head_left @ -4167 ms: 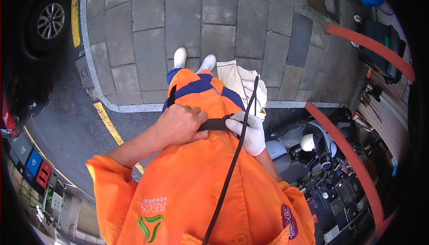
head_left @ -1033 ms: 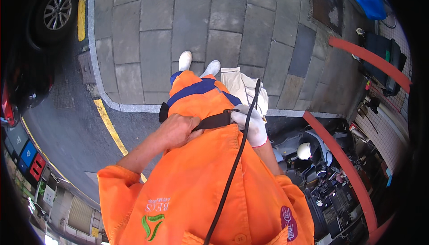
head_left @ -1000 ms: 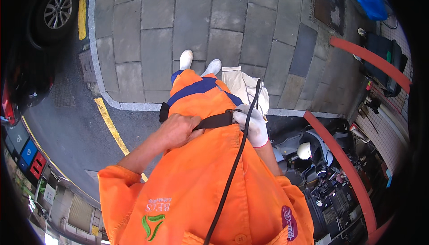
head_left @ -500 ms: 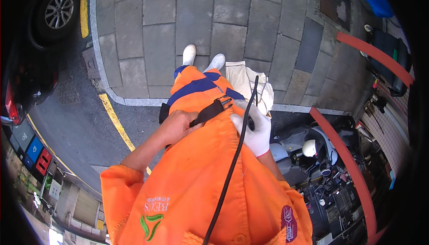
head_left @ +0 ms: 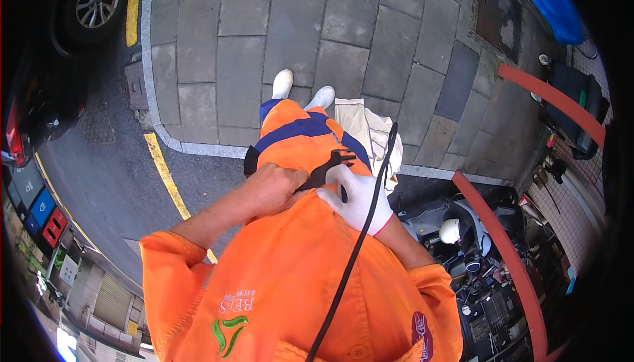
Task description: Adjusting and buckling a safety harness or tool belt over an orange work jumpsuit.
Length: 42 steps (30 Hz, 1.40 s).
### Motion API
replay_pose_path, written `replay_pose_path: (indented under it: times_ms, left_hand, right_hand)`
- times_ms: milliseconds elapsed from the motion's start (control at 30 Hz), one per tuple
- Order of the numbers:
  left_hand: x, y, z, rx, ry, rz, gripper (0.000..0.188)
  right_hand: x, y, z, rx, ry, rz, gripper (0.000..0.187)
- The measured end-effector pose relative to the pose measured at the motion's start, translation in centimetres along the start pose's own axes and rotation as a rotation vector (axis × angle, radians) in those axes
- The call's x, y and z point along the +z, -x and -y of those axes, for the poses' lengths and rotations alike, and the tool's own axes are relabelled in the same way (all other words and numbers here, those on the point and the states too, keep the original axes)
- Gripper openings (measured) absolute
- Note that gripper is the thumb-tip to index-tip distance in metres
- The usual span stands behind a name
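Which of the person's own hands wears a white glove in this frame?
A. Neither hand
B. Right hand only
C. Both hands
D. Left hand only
B. The right hand is covered by a white glove as it grips the black strap at the waist, while the left hand beside it on the same strap is bare.

A matt black strap (head_left: 328, 169) is held by a white cloth glove (head_left: 357, 197); orange woven cloth overalls (head_left: 297, 283), rough stone paving (head_left: 297, 25), and glossy cable (head_left: 360, 243) are noted.
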<state>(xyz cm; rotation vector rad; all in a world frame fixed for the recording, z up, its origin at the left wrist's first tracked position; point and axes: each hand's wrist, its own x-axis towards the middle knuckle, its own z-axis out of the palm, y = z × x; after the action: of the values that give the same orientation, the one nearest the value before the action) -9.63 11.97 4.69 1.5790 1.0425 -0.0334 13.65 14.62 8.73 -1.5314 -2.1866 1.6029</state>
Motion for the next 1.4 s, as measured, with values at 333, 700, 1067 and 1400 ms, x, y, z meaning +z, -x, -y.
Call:
replay_pose_path:
  times_ms: [333, 700, 1067, 1400]
  left_hand:
    - [0.5, -0.2, 0.0, 0.063, -0.037, -0.02, 0.029]
    - [0.0, -0.5, 0.0, 0.038, -0.021, 0.024, 0.022]
    - [-0.3, 1.1, 0.3, 0.045, -0.054, 0.031, 0.026]
    - [1.3, 2.9, 2.6, 0.257, -0.04, -0.225, 0.024]
  right_hand:
    - [0.1, -0.3, -0.2, -0.114, 0.016, -0.002, 0.03]
    - [-0.8, -1.4, 1.0, -0.02, 0.151, 0.235, 0.026]
    - [-0.6, -0.9, 0.2, -0.054, 0.209, 0.264, 0.027]
    - [-0.5, 0.7, -0.3, -0.135, 0.172, 0.075, 0.024]
